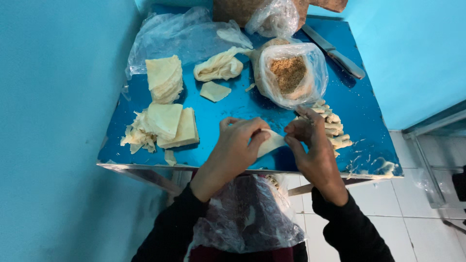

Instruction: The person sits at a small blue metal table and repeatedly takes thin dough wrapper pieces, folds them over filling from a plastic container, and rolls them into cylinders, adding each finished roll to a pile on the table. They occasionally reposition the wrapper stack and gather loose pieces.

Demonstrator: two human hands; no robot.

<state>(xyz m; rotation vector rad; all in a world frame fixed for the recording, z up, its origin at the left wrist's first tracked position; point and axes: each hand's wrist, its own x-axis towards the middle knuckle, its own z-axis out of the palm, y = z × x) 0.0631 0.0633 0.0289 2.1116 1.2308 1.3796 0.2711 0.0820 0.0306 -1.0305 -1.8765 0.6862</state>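
fingers (255,138) of the left hand (238,145) and of the right hand (310,145) pinch shut on opposite ends of a thin pale dough strip (272,142), its long axis running between them, just in front of the clear plastic bag of brown crumbs (290,73) on the glossy blue worktop (228,111); the right grip seems lighter.

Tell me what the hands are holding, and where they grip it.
Both hands hold one small pale dough piece above the blue table: the left hand pinches its left end, the right hand its right end.
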